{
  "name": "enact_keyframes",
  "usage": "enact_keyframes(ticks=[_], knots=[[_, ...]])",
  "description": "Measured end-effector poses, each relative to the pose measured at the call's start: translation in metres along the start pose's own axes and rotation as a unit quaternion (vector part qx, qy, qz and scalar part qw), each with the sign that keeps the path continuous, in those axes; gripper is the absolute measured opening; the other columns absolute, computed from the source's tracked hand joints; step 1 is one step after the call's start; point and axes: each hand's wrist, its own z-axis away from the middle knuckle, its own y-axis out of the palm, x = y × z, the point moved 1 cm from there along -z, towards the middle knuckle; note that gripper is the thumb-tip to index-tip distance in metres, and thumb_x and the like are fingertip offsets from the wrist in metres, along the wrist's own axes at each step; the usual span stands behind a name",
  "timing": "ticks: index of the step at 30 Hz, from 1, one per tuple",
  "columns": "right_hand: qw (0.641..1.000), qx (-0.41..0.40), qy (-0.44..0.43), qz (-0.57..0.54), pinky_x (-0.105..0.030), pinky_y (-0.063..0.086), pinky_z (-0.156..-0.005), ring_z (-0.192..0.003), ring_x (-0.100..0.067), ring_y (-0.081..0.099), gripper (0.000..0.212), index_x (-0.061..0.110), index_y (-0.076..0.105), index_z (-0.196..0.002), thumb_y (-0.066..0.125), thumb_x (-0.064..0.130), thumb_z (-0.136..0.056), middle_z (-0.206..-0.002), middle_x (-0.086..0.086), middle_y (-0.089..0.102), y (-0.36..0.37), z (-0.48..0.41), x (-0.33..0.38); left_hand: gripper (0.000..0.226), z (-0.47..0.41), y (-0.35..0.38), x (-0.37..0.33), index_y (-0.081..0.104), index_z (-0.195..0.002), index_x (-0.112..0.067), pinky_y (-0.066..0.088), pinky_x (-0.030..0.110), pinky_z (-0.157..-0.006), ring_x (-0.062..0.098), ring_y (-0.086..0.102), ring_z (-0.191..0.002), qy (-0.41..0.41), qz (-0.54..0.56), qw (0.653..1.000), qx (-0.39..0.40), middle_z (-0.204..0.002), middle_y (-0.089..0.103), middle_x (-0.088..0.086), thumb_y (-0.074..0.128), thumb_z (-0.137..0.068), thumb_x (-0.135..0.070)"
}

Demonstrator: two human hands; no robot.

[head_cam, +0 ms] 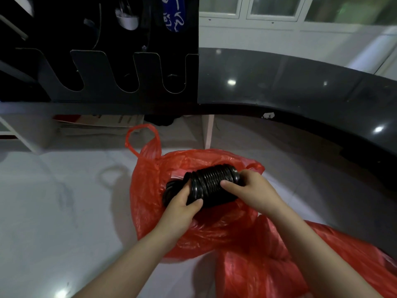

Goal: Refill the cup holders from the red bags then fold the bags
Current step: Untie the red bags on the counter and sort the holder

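A red plastic bag lies open on the white counter, one handle loop standing up at its far side. Over its mouth both hands hold a sideways stack of black lids. My left hand grips the stack's left end, thumb across the front. My right hand grips the right end, thumb on top. More black lids lie inside the bag behind my left hand. A second red bag lies crumpled at the near right. The black cup holder with U-shaped slots stands at the back left.
A dark curved raised counter runs along the back and right. Papers lie under the shelf behind the bag. The white counter spreads to the left. Windows are at the far top.
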Motion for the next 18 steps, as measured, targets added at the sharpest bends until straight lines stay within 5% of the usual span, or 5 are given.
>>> enact_keyframes(ticks=[5, 8, 11, 14, 18], knots=[[1.000, 0.004, 0.002, -0.021, -0.024, 0.040, -0.057, -0.073, -0.009, 0.061, 0.039, 0.025, 0.057, -0.085, 0.067, 0.061, -0.074, -0.075, 0.013, 0.062, 0.003, 0.007, 0.003, 0.076, 0.005, 0.003, -0.003, 0.030, -0.145, -0.034, 0.029, -0.002, -0.091, -0.015, 0.032, -0.128, 0.036, -0.101, 0.994, 0.012, -0.144, 0.039, -0.018, 0.051, -0.085, 0.007], [0.997, -0.038, -0.033, -0.057, -0.010, 0.038, -0.054, -0.072, 0.007, 0.059, 0.034, 0.033, 0.054, -0.083, 0.070, 0.061, -0.071, -0.073, 0.021, 0.061, -0.007, 0.013, 0.010, 0.079, 0.012, 0.004, -0.016, 0.023, -0.148, -0.038, 0.021, -0.006, -0.092, -0.022, 0.019, -0.130, 0.094, -0.149, 0.984, -0.019, -0.150, 0.025, -0.026, 0.056, -0.084, -0.004], [0.981, -0.070, -0.076, -0.167, -0.013, 0.039, -0.061, -0.070, 0.011, 0.055, 0.031, 0.030, 0.053, -0.080, 0.067, 0.056, -0.070, -0.073, 0.028, 0.060, -0.026, 0.019, 0.019, 0.077, 0.019, 0.003, -0.041, 0.024, -0.140, -0.053, 0.020, -0.002, -0.099, -0.020, 0.017, -0.132, 0.163, -0.161, 0.972, -0.053, -0.141, 0.023, -0.045, 0.055, -0.080, -0.017], [0.936, -0.068, -0.096, -0.332, -0.016, 0.046, -0.068, -0.077, 0.003, 0.058, 0.023, 0.022, 0.055, -0.086, 0.068, 0.039, -0.077, -0.078, 0.020, 0.063, -0.037, 0.023, 0.025, 0.068, 0.017, 0.001, -0.062, 0.038, -0.138, -0.046, 0.032, 0.014, -0.105, -0.010, 0.034, -0.131, 0.180, -0.109, 0.976, -0.050, -0.137, 0.042, -0.031, 0.058, -0.086, -0.007], [0.846, -0.018, -0.036, -0.532, -0.041, 0.054, -0.074, -0.089, -0.017, 0.060, 0.039, 0.015, 0.048, -0.105, 0.063, 0.034, -0.075, -0.099, -0.001, 0.059, -0.033, 0.024, 0.037, 0.051, 0.015, 0.000, -0.074, 0.052, -0.120, -0.041, 0.043, 0.012, -0.088, -0.007, 0.055, -0.108, 0.181, -0.065, 0.981, -0.036, -0.111, 0.061, -0.026, 0.060, -0.085, -0.006]])
